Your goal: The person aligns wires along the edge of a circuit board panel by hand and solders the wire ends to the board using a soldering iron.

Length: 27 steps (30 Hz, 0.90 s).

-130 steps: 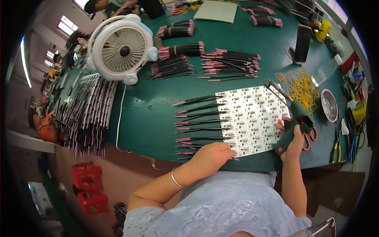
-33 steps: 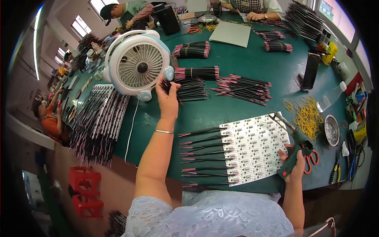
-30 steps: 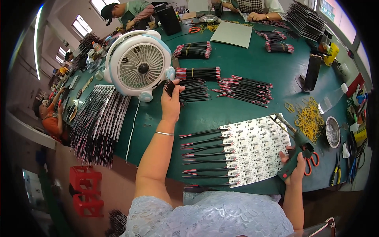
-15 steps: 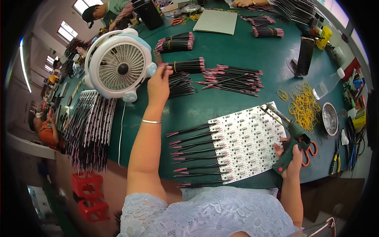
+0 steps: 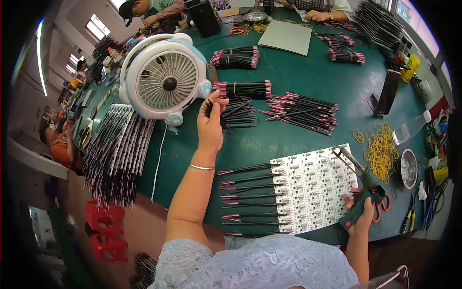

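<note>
Two grips, each at its own work: my left grip is out across the desk, at the left end of a small pile of loose black wires, just beside the fan. Dark ends show between my thumb and fingers, but I cannot tell whether I have pinched them or merely have my fingers among them. My right grip is wrapped firmly around the handle of a green soldering gun.

The relation I judge to matter most is between that pile and me: its wires lie to the right of my left grip, fanned a little, their long axes running roughly left to right. My left is the nearer hand to them by far. The white circuit board lies nearer my body and further right, beside my right grip, with the gun's tip over its far right corner. From its left edge, attached wires stick out leftward, in much the same direction.
</note>
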{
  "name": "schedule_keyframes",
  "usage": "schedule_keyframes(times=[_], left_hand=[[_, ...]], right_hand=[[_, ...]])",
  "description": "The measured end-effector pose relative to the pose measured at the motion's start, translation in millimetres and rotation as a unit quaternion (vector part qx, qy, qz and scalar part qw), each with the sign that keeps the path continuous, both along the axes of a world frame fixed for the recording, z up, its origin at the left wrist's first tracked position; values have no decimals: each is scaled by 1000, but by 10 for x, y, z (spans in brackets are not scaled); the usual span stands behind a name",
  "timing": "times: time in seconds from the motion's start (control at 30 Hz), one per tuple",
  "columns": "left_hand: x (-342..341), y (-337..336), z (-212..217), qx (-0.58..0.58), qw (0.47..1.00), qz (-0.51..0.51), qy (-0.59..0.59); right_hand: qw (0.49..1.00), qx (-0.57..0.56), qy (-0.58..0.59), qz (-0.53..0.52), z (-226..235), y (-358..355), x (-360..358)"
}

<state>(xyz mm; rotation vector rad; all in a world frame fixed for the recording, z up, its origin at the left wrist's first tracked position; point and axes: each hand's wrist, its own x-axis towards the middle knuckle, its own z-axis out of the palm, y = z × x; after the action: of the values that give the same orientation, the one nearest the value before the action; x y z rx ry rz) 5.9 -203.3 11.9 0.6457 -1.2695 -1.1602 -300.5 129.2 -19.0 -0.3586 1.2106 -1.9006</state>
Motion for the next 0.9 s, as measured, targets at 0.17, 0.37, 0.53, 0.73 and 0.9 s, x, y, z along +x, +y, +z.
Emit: schedule_keyframes(times=[0.17, 0.37, 0.53, 0.73, 0.9], left_hand=[[-102, -73, -28, 17, 999, 37, 35], [-196, 73, 247, 85, 995, -7, -57], [-422, 356, 458, -183, 912, -21, -367], [-604, 661, 367, -245, 820, -138, -499], [-544, 931, 151, -251, 764, -154, -575]], right_hand=[[999, 2, -32, -8, 10, 21, -21], [997, -12, -68, -30, 303, -47, -87], [954, 76, 291, 7, 839, 141, -593], [853, 224, 460, 103, 1712, 256, -1028], [938, 175, 251, 166, 1319, -220, -553]])
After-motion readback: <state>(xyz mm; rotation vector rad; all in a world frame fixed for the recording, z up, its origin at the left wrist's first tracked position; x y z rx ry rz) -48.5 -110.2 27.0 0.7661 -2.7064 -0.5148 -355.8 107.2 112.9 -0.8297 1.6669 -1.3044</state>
